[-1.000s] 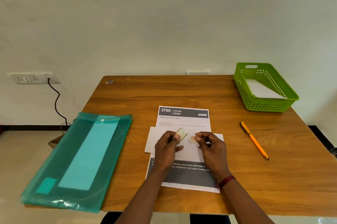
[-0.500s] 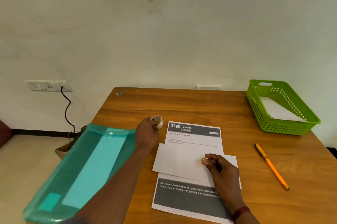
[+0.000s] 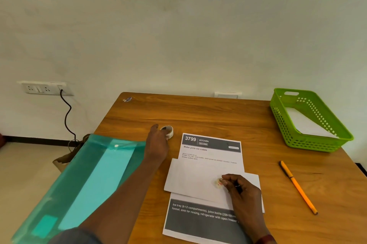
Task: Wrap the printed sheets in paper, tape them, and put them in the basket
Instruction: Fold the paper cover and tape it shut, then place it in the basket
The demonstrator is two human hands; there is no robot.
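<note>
Printed sheet (image 3: 212,150) flat on the tabletop (image 3: 198,112), crossed by white wrapping paper (image 3: 194,178), partly under the right hand (image 3: 243,192).
Right fingers (image 3: 230,180) pinched together on a small tape piece (image 3: 219,182), held down on the wrapping paper over the middle of the sheet. Left hand (image 3: 158,144) just beyond the sheet's far left corner, fingers curled onto a tape roll (image 3: 168,131) at the tabletop. Green basket (image 3: 309,144) well apart, far right of the right fingers, a white sheet lying inside. Orange pen (image 3: 297,186) between basket and right hand; teal folder (image 3: 89,184) just left of the left forearm.
</note>
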